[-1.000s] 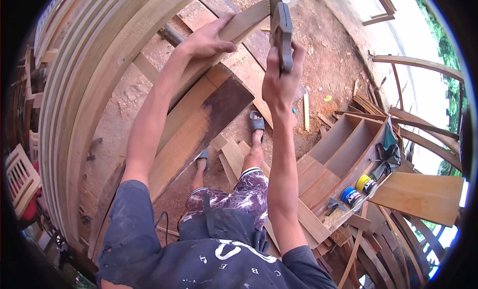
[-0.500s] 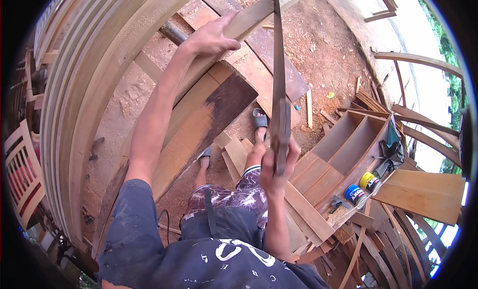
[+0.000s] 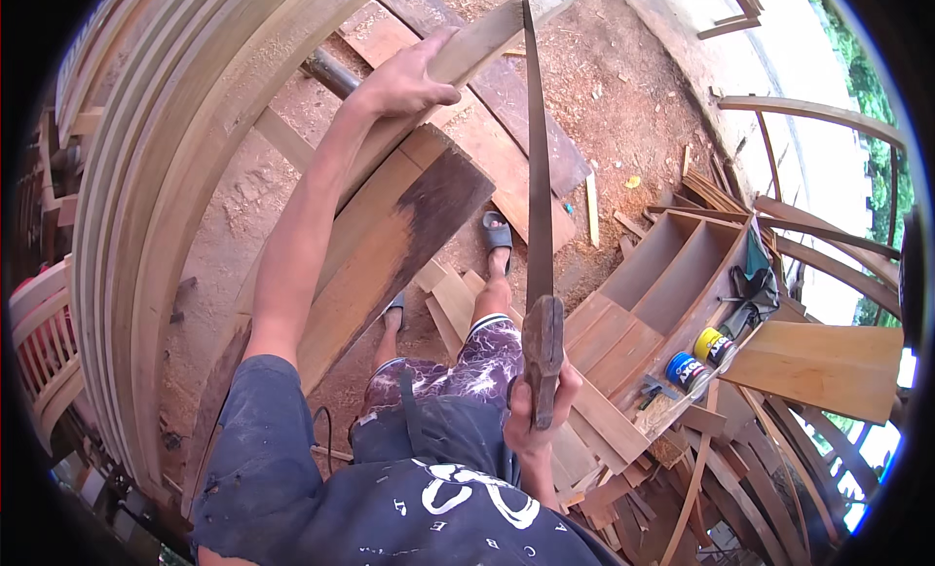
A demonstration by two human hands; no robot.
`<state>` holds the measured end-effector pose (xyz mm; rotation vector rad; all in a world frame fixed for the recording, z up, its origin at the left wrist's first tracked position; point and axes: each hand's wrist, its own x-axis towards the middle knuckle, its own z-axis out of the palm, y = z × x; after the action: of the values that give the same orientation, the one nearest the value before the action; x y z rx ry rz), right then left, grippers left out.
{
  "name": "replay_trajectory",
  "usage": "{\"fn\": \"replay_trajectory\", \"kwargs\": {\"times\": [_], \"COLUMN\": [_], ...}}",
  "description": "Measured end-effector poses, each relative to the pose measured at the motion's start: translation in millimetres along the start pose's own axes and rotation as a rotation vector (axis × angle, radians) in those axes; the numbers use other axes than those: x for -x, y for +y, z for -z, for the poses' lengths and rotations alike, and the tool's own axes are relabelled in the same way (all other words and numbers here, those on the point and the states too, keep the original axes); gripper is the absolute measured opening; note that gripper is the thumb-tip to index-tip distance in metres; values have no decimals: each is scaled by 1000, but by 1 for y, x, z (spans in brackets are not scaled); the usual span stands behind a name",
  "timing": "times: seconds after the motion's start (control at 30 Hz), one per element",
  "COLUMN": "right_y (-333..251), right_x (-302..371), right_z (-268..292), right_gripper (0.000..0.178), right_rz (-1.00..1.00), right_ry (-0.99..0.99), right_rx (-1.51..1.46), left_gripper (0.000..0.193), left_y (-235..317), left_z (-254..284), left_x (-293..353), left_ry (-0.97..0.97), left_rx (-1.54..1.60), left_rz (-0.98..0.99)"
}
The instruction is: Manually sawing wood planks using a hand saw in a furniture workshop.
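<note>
My right hand (image 3: 539, 402) grips the wooden handle of a handsaw (image 3: 539, 196) low in front of my body. The long blade points away from me, and its far end crosses a pale wooden beam (image 3: 487, 42) near the beam's tapered tip. My left hand (image 3: 409, 79) rests on that beam short of the blade, thumb toward the near side and fingers over the far edge, clasping it. Beneath, a thick wooden plank (image 3: 380, 245) with a dark stained end slants toward me. Whether the blade sits in a cut is too small to tell.
Tall curved boards (image 3: 166, 176) stand stacked at the left. At the right lies a wooden shelf unit (image 3: 672, 264) with a blue can (image 3: 685, 371) and a yellow can (image 3: 714, 347) on its side. Offcuts (image 3: 721, 488) pile up below it. Boards and shavings cover the earth floor.
The saw has been drawn back toward me, its handle now lower and nearer my body. My left hand keeps its place on the beam. The whole view has shifted slightly.
</note>
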<state>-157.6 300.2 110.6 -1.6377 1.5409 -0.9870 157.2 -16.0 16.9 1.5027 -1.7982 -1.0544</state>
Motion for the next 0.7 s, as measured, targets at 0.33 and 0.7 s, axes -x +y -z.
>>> {"fn": "replay_trajectory", "kwargs": {"times": [0.33,0.7], "right_y": [-14,17], "right_x": [-282,40], "right_z": [-90,-7], "right_gripper": [31,55], "right_rz": [70,-201], "right_ry": [72,54], "right_rx": [-88,-354], "left_gripper": [102,101], "left_y": [19,0], "left_z": [2,-6], "left_x": [-3,1], "left_ry": [-57,38], "left_rx": [33,-24], "left_rz": [42,-15]}}
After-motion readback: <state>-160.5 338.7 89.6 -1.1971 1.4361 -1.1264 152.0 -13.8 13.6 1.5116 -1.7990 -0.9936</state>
